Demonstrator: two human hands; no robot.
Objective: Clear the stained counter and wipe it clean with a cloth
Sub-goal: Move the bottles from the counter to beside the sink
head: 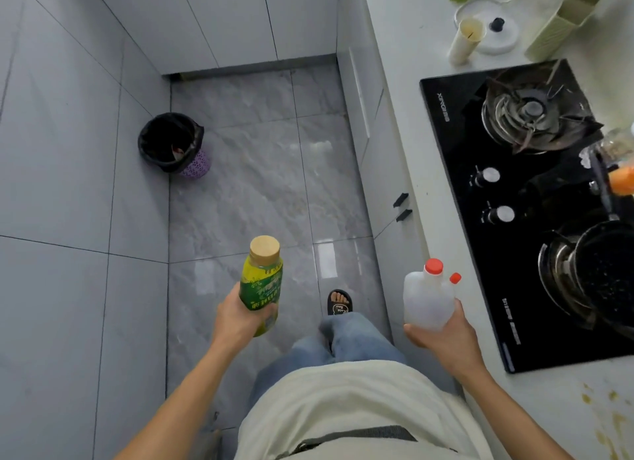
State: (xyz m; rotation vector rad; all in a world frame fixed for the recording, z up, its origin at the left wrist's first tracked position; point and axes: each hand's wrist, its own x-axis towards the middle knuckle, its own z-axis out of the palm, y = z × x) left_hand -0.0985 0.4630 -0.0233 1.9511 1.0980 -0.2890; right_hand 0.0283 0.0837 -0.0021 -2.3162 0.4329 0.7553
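My left hand (pixel 242 317) grips a green and yellow bottle (pixel 262 283) with a tan cap, held over the grey floor. My right hand (pixel 446 336) grips a clear plastic jug (pixel 427 301) with two red caps, just left of the counter edge. The white counter (pixel 404 123) runs along the right. Brownish-yellow stains (pixel 607 422) spot its near end at the lower right. No cloth is in view.
A black gas hob (pixel 528 199) with two burners and a dark pot (pixel 607 274) sits in the counter. Farther back stand a cream cylinder (pixel 466 41), a round lid, a green container and a pale rack. A bin with a black liner (pixel 173 145) stands on the floor by the left wall.
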